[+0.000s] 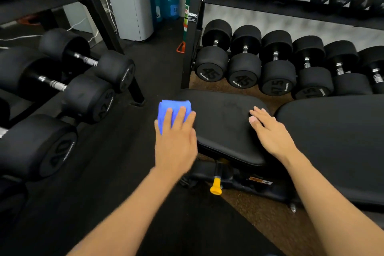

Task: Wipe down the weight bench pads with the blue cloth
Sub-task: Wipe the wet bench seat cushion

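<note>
A black seat pad of the weight bench lies in the middle of the view, with a larger black back pad to its right. My left hand lies flat with straight fingers on the folded blue cloth, pressing it at the seat pad's left end. My right hand rests flat on the right part of the seat pad, fingers straight, holding nothing.
A yellow adjustment knob sticks out of the bench frame under the seat pad. Dumbbell racks stand close on the left and behind the bench. Blue water jugs and a white appliance stand at the back.
</note>
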The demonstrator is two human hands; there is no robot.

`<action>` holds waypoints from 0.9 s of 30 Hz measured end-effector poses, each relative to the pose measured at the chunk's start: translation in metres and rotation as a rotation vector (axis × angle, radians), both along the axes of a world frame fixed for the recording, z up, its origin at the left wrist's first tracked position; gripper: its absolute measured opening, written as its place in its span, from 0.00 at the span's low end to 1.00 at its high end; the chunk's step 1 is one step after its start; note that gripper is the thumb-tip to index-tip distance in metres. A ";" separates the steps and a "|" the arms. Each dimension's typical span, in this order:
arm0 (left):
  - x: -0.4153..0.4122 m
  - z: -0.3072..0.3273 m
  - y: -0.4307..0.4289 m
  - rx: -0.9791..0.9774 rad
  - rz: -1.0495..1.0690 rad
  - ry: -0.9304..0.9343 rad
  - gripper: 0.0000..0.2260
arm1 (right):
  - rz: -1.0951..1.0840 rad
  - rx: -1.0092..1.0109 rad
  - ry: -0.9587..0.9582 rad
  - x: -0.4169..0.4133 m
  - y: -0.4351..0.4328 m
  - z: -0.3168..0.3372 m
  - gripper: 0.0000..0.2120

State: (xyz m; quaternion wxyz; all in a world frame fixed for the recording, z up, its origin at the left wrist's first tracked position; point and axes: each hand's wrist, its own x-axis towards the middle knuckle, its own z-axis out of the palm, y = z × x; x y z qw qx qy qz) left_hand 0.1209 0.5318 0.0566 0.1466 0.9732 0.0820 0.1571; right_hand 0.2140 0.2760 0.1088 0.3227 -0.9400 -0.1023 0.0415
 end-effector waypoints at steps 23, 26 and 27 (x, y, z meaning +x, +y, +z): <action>0.080 0.048 0.036 -0.304 -0.163 0.103 0.20 | -0.087 -0.446 -0.095 0.008 0.121 0.000 0.36; 0.086 0.036 0.037 -0.138 -0.186 0.193 0.21 | -0.003 -0.434 -0.251 0.038 0.108 -0.006 0.26; 0.086 0.033 0.039 -0.097 -0.180 0.195 0.22 | 0.022 -0.418 -0.248 0.046 0.104 -0.005 0.25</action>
